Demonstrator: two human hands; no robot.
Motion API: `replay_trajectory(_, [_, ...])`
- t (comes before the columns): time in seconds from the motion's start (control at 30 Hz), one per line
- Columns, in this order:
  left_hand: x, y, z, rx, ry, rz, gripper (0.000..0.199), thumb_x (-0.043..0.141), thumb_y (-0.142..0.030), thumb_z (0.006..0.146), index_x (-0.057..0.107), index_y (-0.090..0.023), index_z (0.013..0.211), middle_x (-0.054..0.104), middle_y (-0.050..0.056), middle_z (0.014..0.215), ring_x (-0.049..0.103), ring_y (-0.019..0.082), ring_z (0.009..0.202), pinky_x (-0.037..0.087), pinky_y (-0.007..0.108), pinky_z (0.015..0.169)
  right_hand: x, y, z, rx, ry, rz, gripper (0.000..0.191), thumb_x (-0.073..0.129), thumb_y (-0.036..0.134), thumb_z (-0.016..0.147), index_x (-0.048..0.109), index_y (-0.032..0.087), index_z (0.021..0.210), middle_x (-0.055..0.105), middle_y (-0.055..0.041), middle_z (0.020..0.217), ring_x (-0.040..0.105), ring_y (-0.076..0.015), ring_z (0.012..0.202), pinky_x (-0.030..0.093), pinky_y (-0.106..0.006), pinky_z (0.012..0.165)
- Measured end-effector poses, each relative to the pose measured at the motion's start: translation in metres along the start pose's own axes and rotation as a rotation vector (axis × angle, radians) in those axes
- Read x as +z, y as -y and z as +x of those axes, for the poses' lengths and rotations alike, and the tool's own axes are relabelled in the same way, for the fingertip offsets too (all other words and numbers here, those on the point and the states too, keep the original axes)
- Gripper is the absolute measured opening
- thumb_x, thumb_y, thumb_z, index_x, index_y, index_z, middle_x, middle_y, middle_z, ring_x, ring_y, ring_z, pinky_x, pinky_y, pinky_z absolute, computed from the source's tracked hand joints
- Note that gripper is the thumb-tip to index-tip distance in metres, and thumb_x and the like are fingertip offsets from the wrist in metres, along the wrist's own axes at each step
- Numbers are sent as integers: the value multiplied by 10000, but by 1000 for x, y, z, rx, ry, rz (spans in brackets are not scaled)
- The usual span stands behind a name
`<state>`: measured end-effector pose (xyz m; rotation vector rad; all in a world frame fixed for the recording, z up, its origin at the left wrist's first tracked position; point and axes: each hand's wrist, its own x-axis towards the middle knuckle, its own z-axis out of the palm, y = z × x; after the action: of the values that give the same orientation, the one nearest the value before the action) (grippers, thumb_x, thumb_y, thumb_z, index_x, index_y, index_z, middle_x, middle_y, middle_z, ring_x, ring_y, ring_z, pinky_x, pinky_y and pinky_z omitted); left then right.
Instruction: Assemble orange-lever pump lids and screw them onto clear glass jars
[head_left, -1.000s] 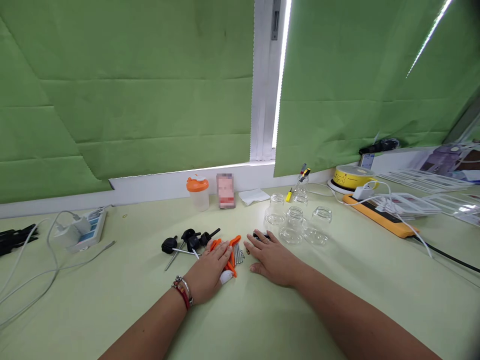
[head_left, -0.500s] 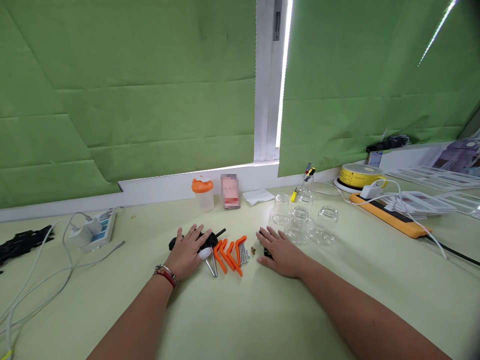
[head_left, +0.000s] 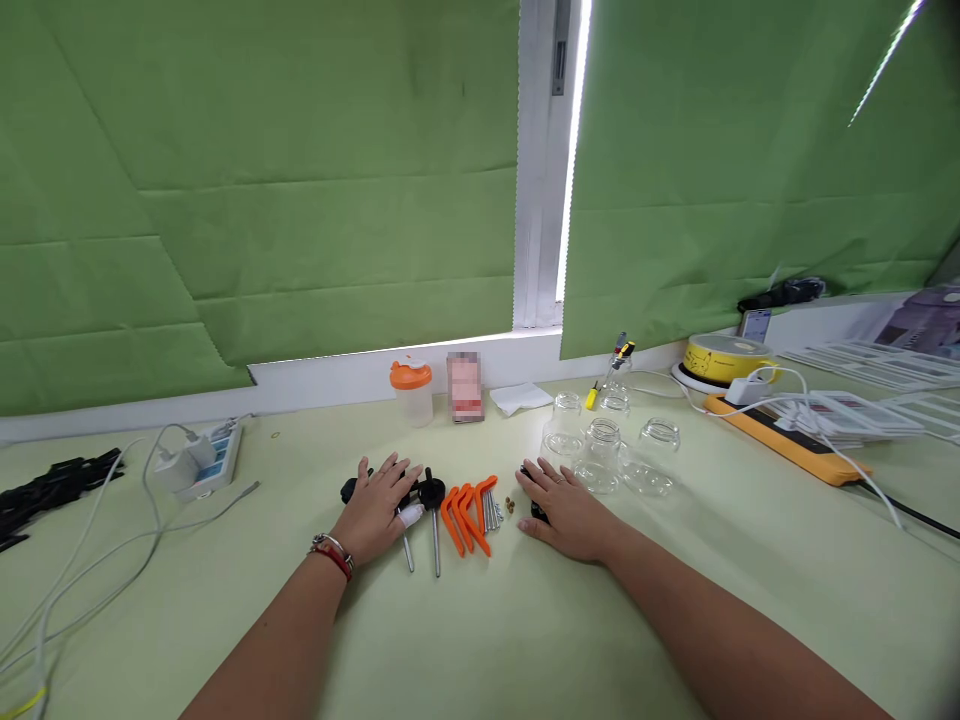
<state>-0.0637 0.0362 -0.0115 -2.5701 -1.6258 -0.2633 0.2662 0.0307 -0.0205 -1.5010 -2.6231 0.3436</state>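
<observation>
My left hand [head_left: 377, 510] lies flat, fingers spread, over several black parts that it partly covers. Beside its thumb, which has a white wrap, a black round-headed part with a metal rod [head_left: 433, 495] points toward me; a second rod [head_left: 407, 552] shows under the thumb. To the right lie several orange bent pieces [head_left: 466, 520], a row of silver screws [head_left: 491, 512] and a few tiny brass-coloured bits [head_left: 510, 505]. My right hand [head_left: 564, 508] rests palm down, fingers extended, on small black pieces [head_left: 538, 511] mostly hidden beneath it.
Clear glass jars [head_left: 601, 455] stand upside down behind my right hand; one jar holds screwdrivers [head_left: 622, 352]. An orange-lidded cup [head_left: 412, 392] and white paper [head_left: 520, 398] sit at the back. An orange power strip [head_left: 795, 440] is on the right, a white one [head_left: 217, 465] with cables on the left.
Beside my left hand, the black part with its rod has swung round and now lies apart from the thumb, pointing toward me. My right hand has barely moved; the view has shifted slightly.
</observation>
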Motion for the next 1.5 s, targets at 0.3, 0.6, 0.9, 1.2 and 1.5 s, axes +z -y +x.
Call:
replay_trajectory(0.3, [-5, -18, -2, -94, -67, -43, 585, 404, -436, 890, 343, -165, 1404, 397, 148, 1456, 265, 307, 1382, 11, 630, 1097, 2, 8, -3, -86, -169, -44, 734, 297, 625, 891, 272, 163, 1461, 155, -119, 1544, 70, -331, 1421, 61, -522, 1118])
replay_trajectory(0.6, [-26, -50, 24, -44, -61, -98, 290, 495, -191, 793, 640, -203, 1045, 715, 79, 878, 628, 246, 924, 143, 525, 1099, -2, 44, -1, -92, -354, -99, 279, 414, 147, 892, 688, 191, 877, 671, -83, 878, 567, -199, 878, 341, -332, 836])
replay_trajectory(0.9, [-59, -45, -4, -201, -164, -329, 246, 429, -237, 807, 669, -210, 852, 711, 60, 813, 635, 223, 731, 476, 336, 672, -11, 30, 16, 79, -355, 155, 236, 472, 149, 842, 704, 187, 820, 658, -65, 893, 563, -185, 872, 350, -299, 798])
replay_trajectory(1.2, [-44, -90, -42, -512, -734, -1050, 226, 670, -377, 695, 606, -171, 761, 622, 5, 671, 563, 138, 607, 449, 243, 552, -11, 92, -13, -98, 214, 1350, 495, 449, 616, 830, 566, 155, 967, 636, -61, 763, 556, -143, 582, 374, -251, 521])
replay_trajectory(1.5, [-29, -116, -52, -403, -256, -1282, 423, 580, -397, 773, 423, -216, 1121, 534, -64, 603, 531, 119, 479, 402, 223, 439, -3, 78, -13, -171, -156, 822, 289, 451, 302, 865, 454, 176, 604, 316, 47, 572, 277, -90, 540, 247, -220, 520])
